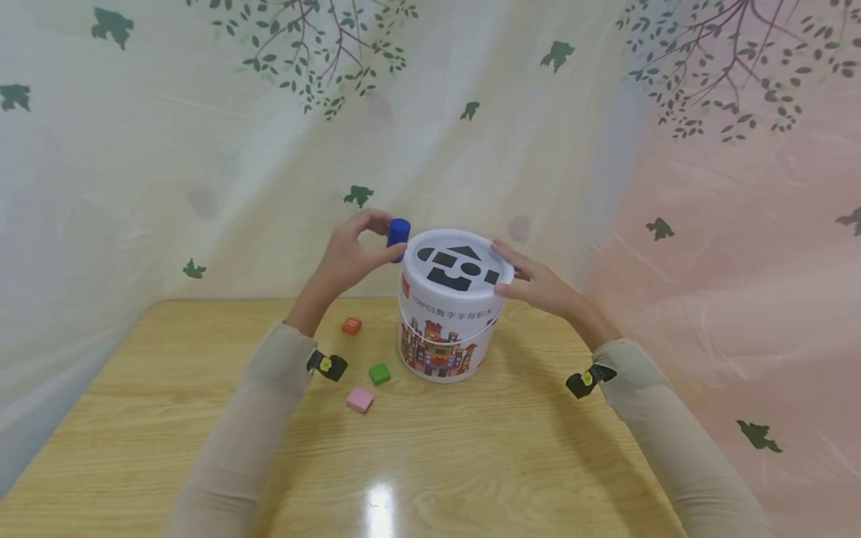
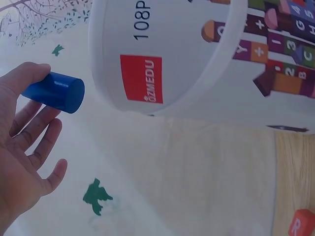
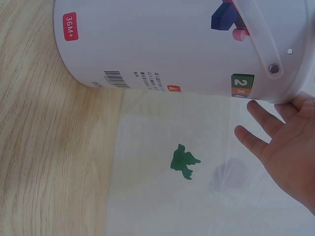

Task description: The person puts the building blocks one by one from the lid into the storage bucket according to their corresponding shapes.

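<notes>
Ctr frame: L hand (image 1: 343,258) pinches blue cylinder (image 1: 398,232), prob. light, stiff, slick; best gripped round sides. R hand (image 1: 541,288) spread, touching bucket (image 1: 437,351).

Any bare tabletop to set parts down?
Tabletop in front of the white bucket, between pink block and right sleeve; also left of the left sleeve. Crowded: left of the white bucket, around the orange block, green block and pink block.

The right hand (image 3: 293,140) touches a white bucket (image 3: 162,46) up top (a barcode (image 3: 115,79) marks its side).
</notes>
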`<state>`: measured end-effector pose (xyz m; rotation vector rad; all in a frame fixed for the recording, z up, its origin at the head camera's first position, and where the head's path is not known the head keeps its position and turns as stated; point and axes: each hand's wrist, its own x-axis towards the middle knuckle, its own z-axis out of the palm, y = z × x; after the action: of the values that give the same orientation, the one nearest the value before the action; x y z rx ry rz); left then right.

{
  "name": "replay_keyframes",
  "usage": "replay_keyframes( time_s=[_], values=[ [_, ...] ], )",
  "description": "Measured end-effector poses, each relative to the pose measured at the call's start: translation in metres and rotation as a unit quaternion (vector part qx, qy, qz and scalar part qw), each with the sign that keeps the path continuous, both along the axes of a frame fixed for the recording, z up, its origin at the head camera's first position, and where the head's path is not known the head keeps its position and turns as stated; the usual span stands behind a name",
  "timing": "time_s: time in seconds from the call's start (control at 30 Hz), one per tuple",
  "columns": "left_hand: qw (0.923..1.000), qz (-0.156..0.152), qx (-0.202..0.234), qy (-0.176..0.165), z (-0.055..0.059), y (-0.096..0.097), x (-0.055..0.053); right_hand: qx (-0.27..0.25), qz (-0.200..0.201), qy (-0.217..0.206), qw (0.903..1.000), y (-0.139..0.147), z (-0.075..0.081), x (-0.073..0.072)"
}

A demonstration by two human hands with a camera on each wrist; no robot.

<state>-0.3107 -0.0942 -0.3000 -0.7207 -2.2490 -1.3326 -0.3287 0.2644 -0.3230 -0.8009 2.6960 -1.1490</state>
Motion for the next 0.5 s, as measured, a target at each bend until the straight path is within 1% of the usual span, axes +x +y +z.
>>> replay_keyframes(
  time_s=[0.1,0.27,0.4,0.5],
  values=[
    [1.0000,-0.001,-0.002,0.000,0.005,0.008,0.000,0.001,-0.001,0.000,1.0000,0.000,0.000,0.000],
    [0.9999,-0.013,-0.001,-0.005,0.012,0.022,-0.001,-0.003,0.001,0.004,1.0000,0.001,-0.001,0.000],
    [0.9997,-0.023,-0.004,-0.011,0.015,0.034,-0.002,-0.003,0.007,0.006,1.0000,0.001,-0.001,0.000],
    [0.9993,-0.036,-0.008,-0.010,0.015,0.042,-0.004,-0.003,0.009,0.003,1.0000,0.001,0.000,0.001]
  ],
)
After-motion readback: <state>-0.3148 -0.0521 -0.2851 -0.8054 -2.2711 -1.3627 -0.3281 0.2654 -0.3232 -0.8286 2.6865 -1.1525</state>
